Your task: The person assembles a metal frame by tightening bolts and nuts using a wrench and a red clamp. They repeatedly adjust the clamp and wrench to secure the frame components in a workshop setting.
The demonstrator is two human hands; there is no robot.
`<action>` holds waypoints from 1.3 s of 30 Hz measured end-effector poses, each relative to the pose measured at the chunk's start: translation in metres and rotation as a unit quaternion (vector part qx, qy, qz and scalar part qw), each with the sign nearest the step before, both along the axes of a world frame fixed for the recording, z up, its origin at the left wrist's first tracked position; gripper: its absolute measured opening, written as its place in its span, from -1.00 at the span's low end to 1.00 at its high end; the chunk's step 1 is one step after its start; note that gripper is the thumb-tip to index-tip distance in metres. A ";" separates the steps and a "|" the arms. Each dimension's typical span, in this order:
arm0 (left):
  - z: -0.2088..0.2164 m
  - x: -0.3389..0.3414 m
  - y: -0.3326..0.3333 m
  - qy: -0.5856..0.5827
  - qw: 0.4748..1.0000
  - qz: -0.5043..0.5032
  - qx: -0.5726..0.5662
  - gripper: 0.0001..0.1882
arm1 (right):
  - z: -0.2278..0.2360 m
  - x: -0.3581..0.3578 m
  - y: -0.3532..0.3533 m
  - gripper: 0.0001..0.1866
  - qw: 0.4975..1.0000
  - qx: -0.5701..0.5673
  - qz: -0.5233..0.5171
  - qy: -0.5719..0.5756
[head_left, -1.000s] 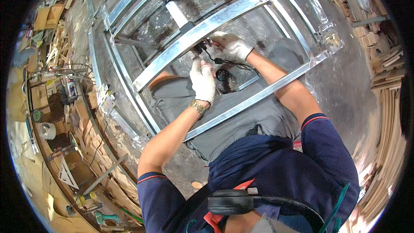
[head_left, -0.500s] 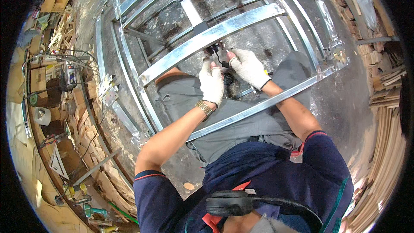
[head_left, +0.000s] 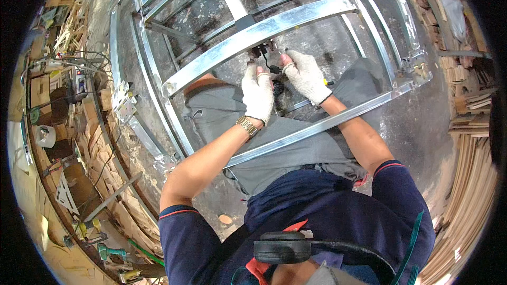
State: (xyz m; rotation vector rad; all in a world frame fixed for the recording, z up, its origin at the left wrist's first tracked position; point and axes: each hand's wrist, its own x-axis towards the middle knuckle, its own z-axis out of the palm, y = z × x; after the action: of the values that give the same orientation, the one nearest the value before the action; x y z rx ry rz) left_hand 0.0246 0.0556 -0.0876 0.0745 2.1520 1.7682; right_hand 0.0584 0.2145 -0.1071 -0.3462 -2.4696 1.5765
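My left hand [head_left: 257, 95], in a white knit glove with bare fingertips, pinches just below a small black fitting [head_left: 260, 50] under the wide steel crossbar [head_left: 264, 33]. What its fingers hold is hidden. In a matching glove, my right hand [head_left: 307, 80] is closed beside it, thumb and finger together. A yellow-and-black end [head_left: 330, 83] sticks out beside that palm; the thing itself I cannot make out. Between the hands, a black cable [head_left: 268, 62] hangs from the fitting. Beyond the crossbar, a white cylinder [head_left: 232, 1] with a black block [head_left: 244, 22] lines up with the fitting.
The welded steel frame surrounds my legs, its near rail [head_left: 317, 127] passing under my forearms. A dark round object [head_left: 277, 88] lies below my hands. Wood strips [head_left: 465, 190] are stacked on the right. At left are a teal power tool [head_left: 112, 254] and a white roll [head_left: 46, 136].
The view has shifted slightly, so the frame sits a little higher and further left. Both hands stay close to the fitting and cable; their grips look nearly the same.
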 end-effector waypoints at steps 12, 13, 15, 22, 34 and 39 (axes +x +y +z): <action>-0.005 0.002 0.000 0.003 1.000 0.020 0.017 -0.76 | -0.012 -0.016 0.021 -0.71 0.983 0.169 0.056 -0.042; -0.006 0.001 0.000 0.005 1.000 0.018 0.008 -0.76 | -0.016 -0.021 0.023 -0.72 0.981 0.178 0.063 -0.043; -0.008 0.001 0.000 0.010 1.000 0.015 -0.009 -0.77 | -0.023 -0.030 0.025 -0.73 0.980 0.182 0.072 -0.031; -0.020 -0.003 -0.001 0.066 0.997 0.018 -0.029 -0.77 | -0.040 -0.058 0.028 -0.58 0.980 0.168 0.109 -0.005; -0.025 -0.002 0.001 0.104 0.993 0.019 -0.062 -0.71 | -0.049 -0.031 0.007 -0.68 0.989 0.145 0.026 0.015; -0.024 -0.002 0.000 0.119 0.986 0.030 -0.113 -0.71 | 0.033 -0.010 -0.001 -0.66 0.991 0.114 0.050 -0.054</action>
State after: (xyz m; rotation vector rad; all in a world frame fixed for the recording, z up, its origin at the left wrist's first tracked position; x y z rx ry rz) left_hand 0.0229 0.0552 -0.1116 0.1728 2.5356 1.6024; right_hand 0.0484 0.2133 -0.0745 -0.2827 -2.7557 1.3207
